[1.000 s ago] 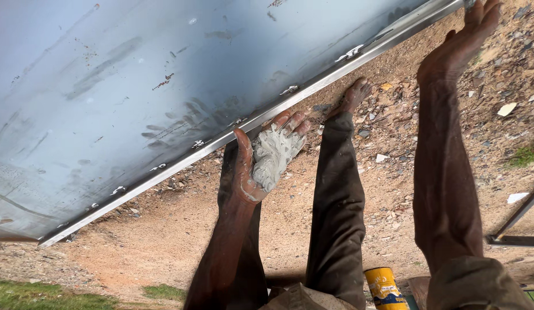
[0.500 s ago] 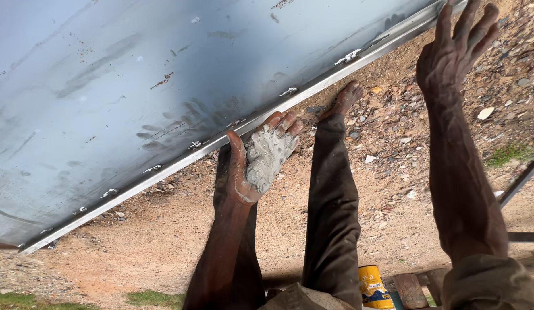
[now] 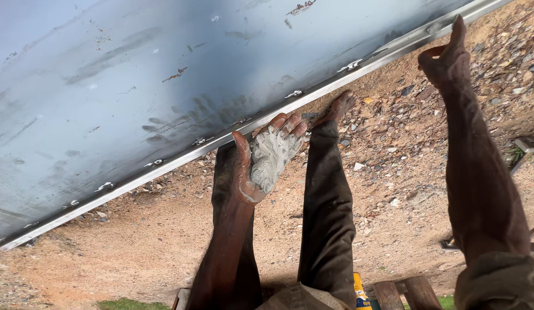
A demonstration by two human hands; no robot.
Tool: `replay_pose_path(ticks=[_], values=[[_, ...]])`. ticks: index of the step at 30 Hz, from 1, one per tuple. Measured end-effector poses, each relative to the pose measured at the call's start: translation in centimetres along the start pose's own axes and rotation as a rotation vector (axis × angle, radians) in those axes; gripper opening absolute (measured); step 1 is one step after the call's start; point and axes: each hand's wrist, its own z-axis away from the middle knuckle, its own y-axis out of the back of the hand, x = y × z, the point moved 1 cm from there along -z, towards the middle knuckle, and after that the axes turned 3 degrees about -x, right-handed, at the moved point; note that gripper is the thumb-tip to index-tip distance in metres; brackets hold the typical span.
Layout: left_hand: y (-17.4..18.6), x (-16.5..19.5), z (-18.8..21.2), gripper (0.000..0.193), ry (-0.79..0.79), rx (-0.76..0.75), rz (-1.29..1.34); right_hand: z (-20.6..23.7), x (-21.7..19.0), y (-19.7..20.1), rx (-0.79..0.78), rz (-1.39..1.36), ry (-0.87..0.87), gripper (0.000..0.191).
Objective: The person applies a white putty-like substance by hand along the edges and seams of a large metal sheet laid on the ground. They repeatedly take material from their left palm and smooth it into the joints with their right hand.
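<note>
A large grey metal sheet (image 3: 135, 86) with a pale steel frame edge (image 3: 180, 154) slants across the upper view, smeared with finger marks. My left hand (image 3: 243, 186) is palm up just under that edge, cupping a lump of grey putty (image 3: 272, 155); its fingertips almost touch the frame. My right hand (image 3: 445, 54) is raised at the right, just below the frame edge. One finger is stretched up, the others are curled, and nothing is in it.
My legs in dark trousers (image 3: 327, 201) stretch over sandy, stony ground (image 3: 135, 241), a bare foot (image 3: 341, 106) near the frame. A yellow can (image 3: 361, 293) and wooden slats (image 3: 405, 293) lie at the bottom. A metal bar (image 3: 525, 146) is at the right.
My right hand has curled its spread fingers, leaving one stretched up, and sits lower against the sheet's edge. The left hand with putty has stayed under the frame.
</note>
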Motion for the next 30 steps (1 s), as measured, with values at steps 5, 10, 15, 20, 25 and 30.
replay_pose_path(ticks=[5,10,15,20,25,30], values=[[1.4,0.9,1.1,0.103,-0.019,-0.009,0.071,-2.1,-0.2,-4.1,-0.047,-0.090,-0.205,0.122],[1.3,2.8,1.8,0.099,-0.023,-0.030,0.069,1.1,-3.5,-7.2,-0.002,-0.258,-0.107,0.117],[0.7,4.9,2.0,0.099,0.013,-0.032,0.133,3.6,-6.0,-11.7,0.142,-0.183,0.018,0.107],[0.5,7.8,2.7,0.102,0.075,-0.024,0.118,6.5,-8.2,-16.2,0.232,-0.108,0.074,0.089],[0.6,9.8,3.8,0.105,0.093,-0.009,0.080,9.0,-10.4,-18.9,0.214,-0.090,0.029,0.083],[0.4,9.7,4.3,0.107,0.076,0.016,0.036,10.6,-13.3,-20.3,0.276,0.168,0.063,0.087]])
